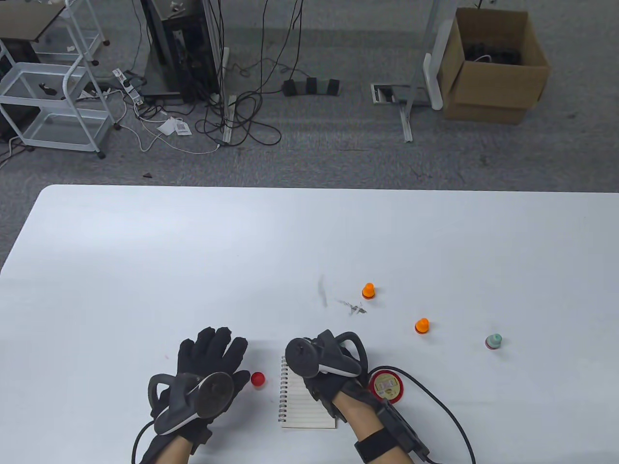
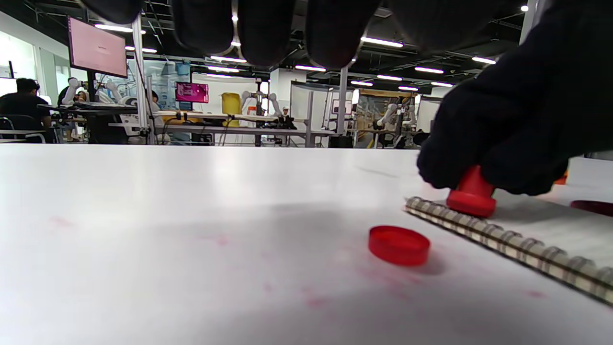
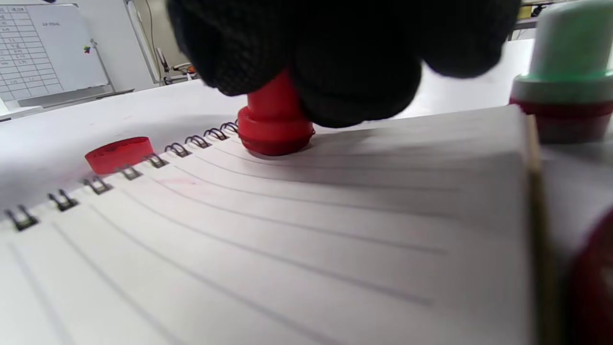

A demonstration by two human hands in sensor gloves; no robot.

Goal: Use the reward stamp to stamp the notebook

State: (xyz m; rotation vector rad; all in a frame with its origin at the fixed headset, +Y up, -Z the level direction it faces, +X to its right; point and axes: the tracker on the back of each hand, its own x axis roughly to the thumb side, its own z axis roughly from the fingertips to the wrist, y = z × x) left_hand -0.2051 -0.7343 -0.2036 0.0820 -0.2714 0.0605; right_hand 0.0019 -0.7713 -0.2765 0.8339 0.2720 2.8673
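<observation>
White table (image 1: 193, 251) on grey carpet, right hand (image 3: 335, 52) fingers pinching red stamp (image 3: 273, 124) on notebook (image 3: 287, 239), left hand (image 1: 208, 367) seemingly spread flat

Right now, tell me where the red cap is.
The red cap lies on the table in the table view, between the left hand and the notebook's spiral edge.

Glossy plastic stamp (image 3: 274, 122), lined paper notebook (image 3: 287, 230), wire spiral (image 3: 124, 167)

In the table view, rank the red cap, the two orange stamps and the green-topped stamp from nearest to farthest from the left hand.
From the left hand:
1. Red cap, just to its right.
2. Far orange stamp, mid-table.
3. Nearer orange stamp, further right.
4. Green-topped stamp, far right.
</observation>
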